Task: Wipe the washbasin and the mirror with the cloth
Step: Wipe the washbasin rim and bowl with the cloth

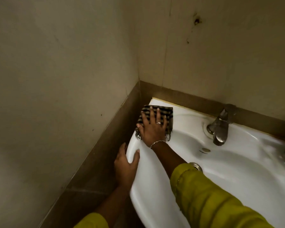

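A white washbasin fills the lower right, set against a tiled wall corner. A dark checked cloth lies flat on the basin's back left rim. My right hand presses on it with fingers spread, a ring on one finger and a bracelet at the wrist. My left hand grips the basin's left outer edge, thumb on top of the rim. No mirror is in view.
A metal tap stands at the back of the basin, with an overflow hole below it and the drain partly behind my yellow sleeve. Beige tiled walls meet in the corner, with a brown band just behind the basin.
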Action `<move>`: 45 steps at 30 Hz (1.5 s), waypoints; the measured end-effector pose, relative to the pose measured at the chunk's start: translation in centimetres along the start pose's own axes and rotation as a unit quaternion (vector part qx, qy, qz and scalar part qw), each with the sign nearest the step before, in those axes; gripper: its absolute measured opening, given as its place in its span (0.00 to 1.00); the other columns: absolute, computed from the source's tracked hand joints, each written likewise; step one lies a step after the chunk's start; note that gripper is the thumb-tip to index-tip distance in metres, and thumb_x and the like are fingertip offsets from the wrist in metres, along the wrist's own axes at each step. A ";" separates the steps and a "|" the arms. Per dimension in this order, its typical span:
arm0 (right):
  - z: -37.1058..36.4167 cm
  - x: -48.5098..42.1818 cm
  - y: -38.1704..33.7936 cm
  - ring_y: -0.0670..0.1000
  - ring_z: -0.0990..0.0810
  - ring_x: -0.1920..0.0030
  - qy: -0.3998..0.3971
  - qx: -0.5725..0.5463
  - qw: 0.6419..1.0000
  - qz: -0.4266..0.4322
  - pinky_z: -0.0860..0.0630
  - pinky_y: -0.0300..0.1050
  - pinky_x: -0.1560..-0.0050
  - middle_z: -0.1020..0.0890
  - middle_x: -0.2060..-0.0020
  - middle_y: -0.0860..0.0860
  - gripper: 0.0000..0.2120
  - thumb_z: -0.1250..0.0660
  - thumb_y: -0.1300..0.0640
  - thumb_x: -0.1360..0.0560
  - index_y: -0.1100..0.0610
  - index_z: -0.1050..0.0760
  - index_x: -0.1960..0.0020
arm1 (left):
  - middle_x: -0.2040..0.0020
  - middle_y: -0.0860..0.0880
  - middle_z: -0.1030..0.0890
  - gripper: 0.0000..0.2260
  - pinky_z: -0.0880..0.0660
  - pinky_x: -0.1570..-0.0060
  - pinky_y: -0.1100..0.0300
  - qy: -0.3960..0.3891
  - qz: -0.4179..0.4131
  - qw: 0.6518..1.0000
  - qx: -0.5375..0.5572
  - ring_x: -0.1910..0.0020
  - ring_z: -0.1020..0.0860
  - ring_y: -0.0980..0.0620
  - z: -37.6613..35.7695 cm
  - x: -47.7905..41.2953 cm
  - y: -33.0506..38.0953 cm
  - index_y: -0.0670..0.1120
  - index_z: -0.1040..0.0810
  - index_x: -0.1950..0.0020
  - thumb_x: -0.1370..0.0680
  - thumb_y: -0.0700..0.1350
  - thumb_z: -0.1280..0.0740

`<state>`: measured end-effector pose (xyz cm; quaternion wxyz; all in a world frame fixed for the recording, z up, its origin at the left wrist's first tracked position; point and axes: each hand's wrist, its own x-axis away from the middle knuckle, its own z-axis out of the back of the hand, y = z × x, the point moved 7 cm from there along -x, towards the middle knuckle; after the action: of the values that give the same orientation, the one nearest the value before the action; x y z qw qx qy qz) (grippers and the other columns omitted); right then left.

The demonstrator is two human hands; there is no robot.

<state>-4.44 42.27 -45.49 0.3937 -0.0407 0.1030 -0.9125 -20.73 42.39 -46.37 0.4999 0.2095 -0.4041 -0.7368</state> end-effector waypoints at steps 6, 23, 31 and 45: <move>-1.6 5.4 -3.9 0.62 0.37 0.29 -0.041 -0.083 0.993 0.077 0.39 0.66 0.35 0.32 0.29 0.57 0.30 0.55 0.41 0.30 0.50 0.27 0.35 | 0.34 0.40 0.28 0.25 0.34 0.48 0.71 0.041 0.022 0.988 0.150 0.40 0.27 0.49 1.0 1.3 -0.5 0.39 0.35 0.30 0.22 0.54 0.46; -2.5 8.0 -6.5 0.67 0.63 0.27 -0.093 -0.172 0.970 -0.145 0.47 0.65 0.29 0.64 0.26 0.62 0.38 0.39 0.56 0.24 0.51 0.61 0.24 | 0.31 0.41 0.31 0.30 0.36 0.32 0.48 -0.038 0.071 0.951 0.297 0.33 0.32 0.46 2.0 3.4 -4.6 0.41 0.36 0.30 0.24 0.60 0.48; -3.2 12.4 -6.5 0.68 0.57 0.26 -0.136 -0.165 0.974 -0.073 0.43 0.64 0.30 0.60 0.26 0.64 0.31 0.46 0.51 0.20 0.51 0.62 0.24 | 0.29 0.45 0.35 0.35 0.37 0.35 0.62 -0.109 -0.079 0.976 0.169 0.32 0.35 0.52 2.8 4.0 -2.7 0.43 0.39 0.28 0.27 0.64 0.49; -3.6 20.3 -3.6 0.58 0.51 0.25 -0.189 -0.166 0.968 -0.013 0.41 0.55 0.29 0.53 0.24 0.55 0.29 0.48 0.49 0.20 0.45 0.59 0.25 | 0.26 0.43 0.42 0.36 0.57 0.27 0.58 -0.152 -0.345 0.911 -0.169 0.26 0.49 0.52 2.0 8.1 -2.0 0.40 0.42 0.27 0.23 0.66 0.57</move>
<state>-21.52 30.47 -48.30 0.3817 -0.2789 0.1757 -0.8635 -26.63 36.18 -45.98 0.1749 0.1337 -0.2473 -0.9436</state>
